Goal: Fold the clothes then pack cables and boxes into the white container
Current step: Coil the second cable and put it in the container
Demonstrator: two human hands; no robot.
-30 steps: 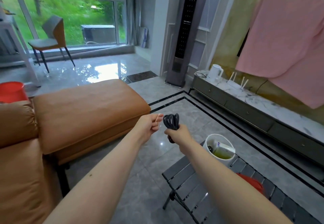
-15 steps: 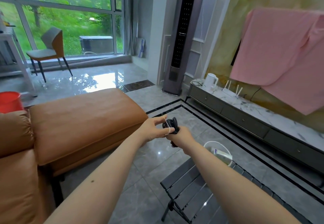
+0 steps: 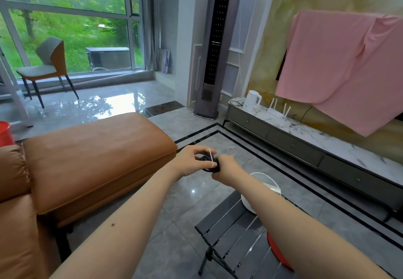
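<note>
Both hands meet above the grey tiled floor (image 3: 192, 211). The right hand (image 3: 225, 170) grips a coiled black cable (image 3: 209, 165); the left hand (image 3: 192, 163) stretches a pale rubber band (image 3: 211, 157) over it.

**Coiled black cable held above the floor, white container on the slatted table**

The black cable (image 3: 209, 164) is wound into a tight bundle, held in the air between both hands, mostly hidden by fingers. A thin pale rubber band (image 3: 211, 157) stretches across it. The white container (image 3: 270, 188) is a round open tub standing upright at the far end of the dark slatted table, below and right of the cable; a forearm covers most of it, hiding its contents.
</note>
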